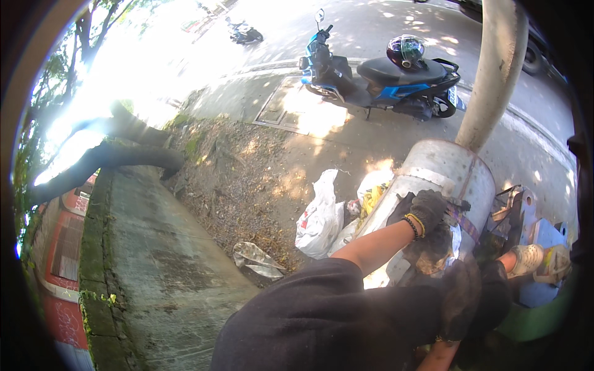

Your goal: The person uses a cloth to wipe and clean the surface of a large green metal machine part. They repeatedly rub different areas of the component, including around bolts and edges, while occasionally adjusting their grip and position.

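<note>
My left hand (427,210), in a dark work glove with bracelets at the wrist, reaches over a grey metal drum (442,164). Its fingers are curled closed, and dark material shows on both sides of them; what it is I cannot make out. Below that hand is a dark, dirty mass of litter (430,247) with a pale strip beside it. My right hand (459,297), also gloved, hangs lower, near my dark trousers. Blur and shadow hide its fingers. A purple-brown band (463,224) runs along the drum's side.
White plastic bags (318,216) lie left of the drum, a crumpled sheet (257,260) farther left. A pole (495,74) rises behind it. Beyond stands a blue-black scooter (383,80) with a helmet (406,51). Beige clogs (526,260) and blue-grey objects (547,235) are at right.
</note>
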Motion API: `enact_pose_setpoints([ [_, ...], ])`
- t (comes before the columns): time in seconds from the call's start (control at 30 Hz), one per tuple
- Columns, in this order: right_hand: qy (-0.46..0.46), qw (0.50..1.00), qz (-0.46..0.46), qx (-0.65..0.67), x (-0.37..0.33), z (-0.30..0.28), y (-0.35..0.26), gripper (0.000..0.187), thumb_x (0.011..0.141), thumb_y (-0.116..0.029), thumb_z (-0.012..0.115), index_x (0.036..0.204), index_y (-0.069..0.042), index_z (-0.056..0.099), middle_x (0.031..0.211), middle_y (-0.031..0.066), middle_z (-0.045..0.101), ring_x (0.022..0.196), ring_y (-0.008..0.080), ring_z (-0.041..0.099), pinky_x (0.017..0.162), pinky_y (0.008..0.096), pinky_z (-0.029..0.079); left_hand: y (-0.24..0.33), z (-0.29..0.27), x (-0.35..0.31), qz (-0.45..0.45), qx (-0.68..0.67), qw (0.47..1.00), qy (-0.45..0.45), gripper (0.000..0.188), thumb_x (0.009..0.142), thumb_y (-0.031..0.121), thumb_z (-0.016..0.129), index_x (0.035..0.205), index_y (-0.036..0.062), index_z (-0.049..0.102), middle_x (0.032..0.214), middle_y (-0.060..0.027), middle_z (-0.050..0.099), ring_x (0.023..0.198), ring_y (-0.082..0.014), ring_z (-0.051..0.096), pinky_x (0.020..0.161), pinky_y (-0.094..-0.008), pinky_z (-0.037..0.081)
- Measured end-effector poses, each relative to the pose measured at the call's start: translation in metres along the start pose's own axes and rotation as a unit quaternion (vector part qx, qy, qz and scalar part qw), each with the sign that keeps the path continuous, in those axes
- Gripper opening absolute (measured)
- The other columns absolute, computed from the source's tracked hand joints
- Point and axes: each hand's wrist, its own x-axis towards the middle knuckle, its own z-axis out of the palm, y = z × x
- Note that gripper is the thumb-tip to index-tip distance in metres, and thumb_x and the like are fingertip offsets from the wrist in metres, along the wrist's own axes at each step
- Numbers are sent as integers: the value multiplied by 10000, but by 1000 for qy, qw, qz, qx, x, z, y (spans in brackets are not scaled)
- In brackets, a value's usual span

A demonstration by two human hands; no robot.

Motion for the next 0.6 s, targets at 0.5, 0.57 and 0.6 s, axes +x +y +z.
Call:
enact_pose_setpoints([
  [0.5, 36, 966, 84, 242, -11, 15, 11, 273, 998, -24, 562, 1263, 36, 597, 1222, 109, 633, 1100, 189, 627, 946, 301, 519, -21, -19, -60, 175, 52, 983, -30, 315, 806, 380, 664, 965, 124, 754, 869, -113, 718, 804, -271, 701, 702, -410, 547],
  [0.57, 67, 930, 155, 327, -19, 17, 12, 254, 1003, -16, 550, 1245, 30, 611, 1218, 104, 639, 1084, 180, 637, 944, 293, 523, -21, -11, -60, 137, 114, 979, -101, 404, 772, 429, 723, 983, 85, 749, 911, -138, 722, 884, -304, 705, 761, -428, 563],
  [0.6, 76, 919, 163, 352, -21, 17, 12, 246, 1005, -12, 544, 1237, 28, 618, 1216, 102, 642, 1075, 175, 641, 943, 290, 524, -21, -10, -60, 79, 111, 978, -158, 454, 755, 453, 752, 993, 66, 747, 932, -150, 724, 924, -320, 706, 790, -436, 570],
])
